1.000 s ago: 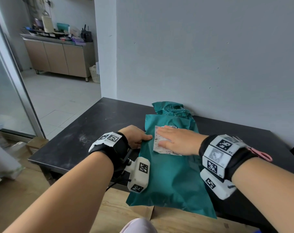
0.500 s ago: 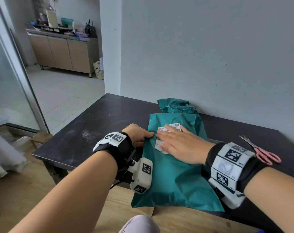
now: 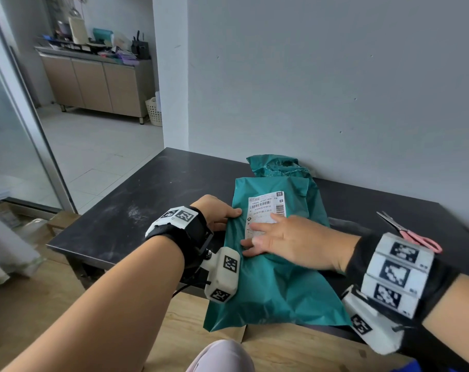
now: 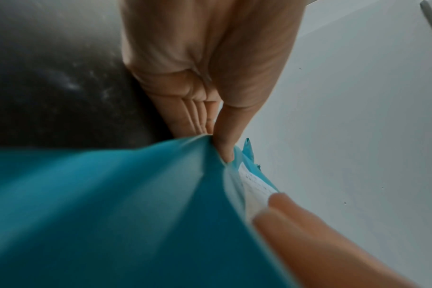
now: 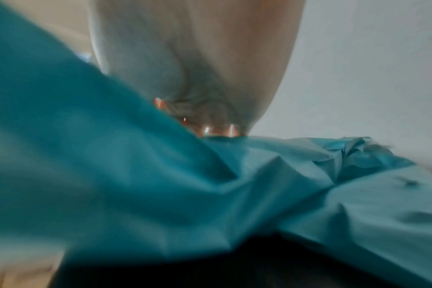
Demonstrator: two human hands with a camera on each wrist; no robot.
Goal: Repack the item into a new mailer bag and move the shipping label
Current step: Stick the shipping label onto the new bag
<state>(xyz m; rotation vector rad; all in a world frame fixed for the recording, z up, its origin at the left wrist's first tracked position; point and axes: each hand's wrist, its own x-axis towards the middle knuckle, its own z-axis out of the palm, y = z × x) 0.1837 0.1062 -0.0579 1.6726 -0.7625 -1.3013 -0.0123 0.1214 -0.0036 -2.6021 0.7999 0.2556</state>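
Observation:
A teal mailer bag lies lengthwise on the black table, its near end hanging over the table's front edge. A white shipping label sits on the bag's upper part. My right hand lies flat on the bag, with straight fingers pressing the label's lower half. My left hand pinches the bag's left edge between thumb and curled fingers, beside the label. A crumpled teal mailer lies behind the flat bag, against the wall. The right wrist view is blurred teal plastic.
Pink-handled scissors lie on the table at the right. A grey wall backs the table. Wooden floor shows in front of the table. At far left, a doorway opens onto a tiled room with a cabinet.
My right hand has slid down the label toward me, uncovering its upper half with the barcodes. The left hand stays on the bag's left edge. The scissors have come into view.

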